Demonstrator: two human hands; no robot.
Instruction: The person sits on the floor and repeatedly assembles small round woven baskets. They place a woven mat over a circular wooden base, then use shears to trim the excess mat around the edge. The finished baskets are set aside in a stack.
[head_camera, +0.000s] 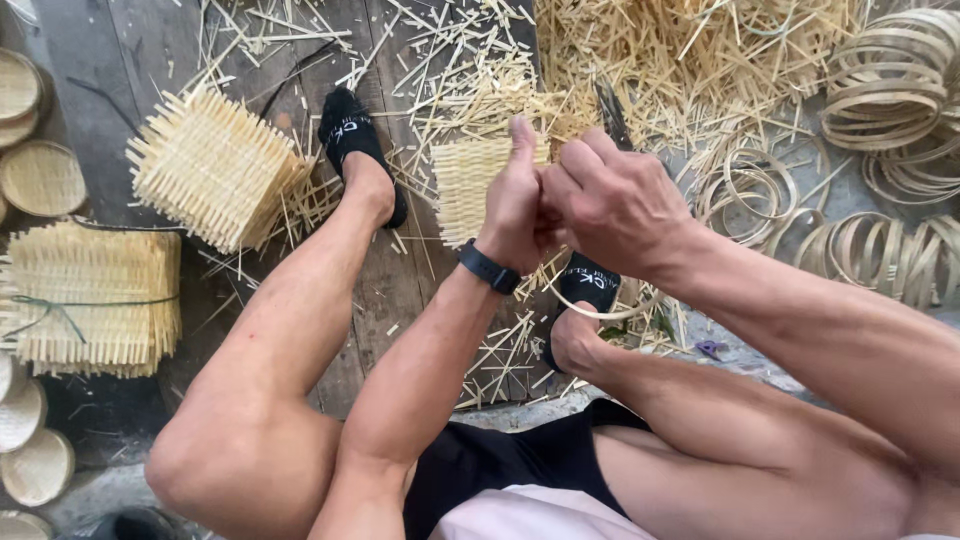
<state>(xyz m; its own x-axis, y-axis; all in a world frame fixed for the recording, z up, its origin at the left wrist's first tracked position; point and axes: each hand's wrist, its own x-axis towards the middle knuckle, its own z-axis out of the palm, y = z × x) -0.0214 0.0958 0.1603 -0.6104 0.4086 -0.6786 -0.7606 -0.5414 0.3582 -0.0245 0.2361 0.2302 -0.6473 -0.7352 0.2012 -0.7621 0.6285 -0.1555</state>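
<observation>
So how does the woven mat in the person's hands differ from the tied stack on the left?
The woven mat is a single piece, held up by both hands, left hand and right hand. The tied stack is many mats piled together, bound with green string, lying on the floor. Both are pale woven strips with frayed edges.

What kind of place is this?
Probably a bamboo basket-weaving workshop, on the floor. Woven mats lie stacked, bamboo hoops pile up at the right, and cut strips litter the boards.
</observation>
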